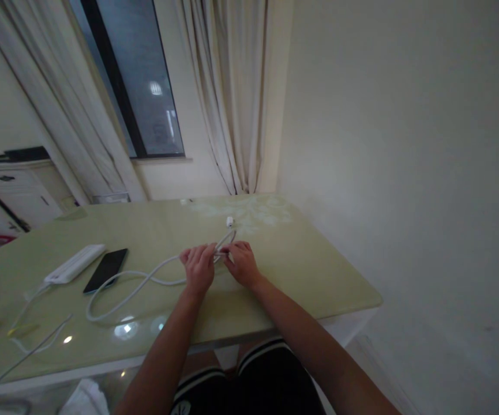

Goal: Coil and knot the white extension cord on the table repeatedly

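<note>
Both my hands rest near the middle of a pale green glossy table. My left hand is closed round a white cable, which loops away to the left across the tabletop. My right hand pinches the same cable, folded into a small loop that sticks up between the two hands. A small white plug lies just beyond the hands, apart from them.
A black phone and a white power strip lie to the left, with thin cords trailing to the front left edge. A white wall stands on the right. Curtains and a dark window are behind the table. My knees show under the table's front edge.
</note>
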The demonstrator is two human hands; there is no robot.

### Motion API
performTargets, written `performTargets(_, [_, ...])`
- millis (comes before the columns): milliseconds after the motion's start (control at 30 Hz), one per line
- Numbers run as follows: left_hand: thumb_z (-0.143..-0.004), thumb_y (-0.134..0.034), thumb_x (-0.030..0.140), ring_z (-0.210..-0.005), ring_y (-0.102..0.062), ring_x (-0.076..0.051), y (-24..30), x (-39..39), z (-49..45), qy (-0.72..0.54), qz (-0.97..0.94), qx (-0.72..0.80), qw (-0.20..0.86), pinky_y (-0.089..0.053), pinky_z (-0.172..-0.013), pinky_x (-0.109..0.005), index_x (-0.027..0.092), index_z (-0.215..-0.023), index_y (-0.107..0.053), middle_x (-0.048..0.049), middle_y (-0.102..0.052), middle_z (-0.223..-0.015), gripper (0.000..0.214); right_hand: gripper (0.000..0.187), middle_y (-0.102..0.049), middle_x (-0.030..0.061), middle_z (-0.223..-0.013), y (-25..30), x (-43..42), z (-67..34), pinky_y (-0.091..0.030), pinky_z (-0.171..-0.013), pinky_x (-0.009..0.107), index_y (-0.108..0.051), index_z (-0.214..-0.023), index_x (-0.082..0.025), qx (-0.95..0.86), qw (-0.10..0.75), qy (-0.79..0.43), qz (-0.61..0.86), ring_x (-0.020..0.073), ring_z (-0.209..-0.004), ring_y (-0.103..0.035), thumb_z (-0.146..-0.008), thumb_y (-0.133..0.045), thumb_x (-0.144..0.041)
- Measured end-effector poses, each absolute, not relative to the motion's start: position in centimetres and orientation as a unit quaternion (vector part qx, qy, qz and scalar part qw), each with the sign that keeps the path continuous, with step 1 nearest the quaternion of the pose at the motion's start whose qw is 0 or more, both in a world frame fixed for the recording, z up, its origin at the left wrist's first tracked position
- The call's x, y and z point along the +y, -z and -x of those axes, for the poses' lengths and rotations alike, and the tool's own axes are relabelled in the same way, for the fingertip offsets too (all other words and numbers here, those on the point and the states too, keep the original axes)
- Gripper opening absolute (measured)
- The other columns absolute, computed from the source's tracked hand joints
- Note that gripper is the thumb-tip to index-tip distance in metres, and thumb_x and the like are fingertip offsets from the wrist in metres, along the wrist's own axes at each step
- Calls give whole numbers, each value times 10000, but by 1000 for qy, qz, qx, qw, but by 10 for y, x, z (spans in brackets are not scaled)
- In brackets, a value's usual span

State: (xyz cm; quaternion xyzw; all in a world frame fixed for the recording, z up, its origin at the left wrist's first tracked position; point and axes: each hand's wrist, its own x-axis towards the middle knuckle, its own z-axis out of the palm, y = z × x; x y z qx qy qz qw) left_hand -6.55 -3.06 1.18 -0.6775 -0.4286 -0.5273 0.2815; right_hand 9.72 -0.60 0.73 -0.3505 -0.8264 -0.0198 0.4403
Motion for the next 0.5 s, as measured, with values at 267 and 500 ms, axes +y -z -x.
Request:
performTargets(267, [-1029, -392, 380, -845, -594, -206, -15, -26, 73, 690, 500, -488, 187, -388, -889, -395, 202, -926, -540, -52, -627, -852, 254, 108, -645, 70, -1297, -17, -10, -105, -356, -1076, 389, -673, -1079, -265, -789, 474, 209, 329, 220, -1238, -525, -988, -614, -264])
performTargets(500, [-1040, -347, 372, -802, -538, -181, -31, -30, 71, 757, 395, -514, 86, -430, -809, -336, 225, -905, -462, -10, -538, -825, 231, 195, -684, 126, -1101, -15, -5, -101, -373, -1041, 413, -621, -1141, -214, -816, 435, 34, 379, 240, -1058, -609, -1044, -509, -341])
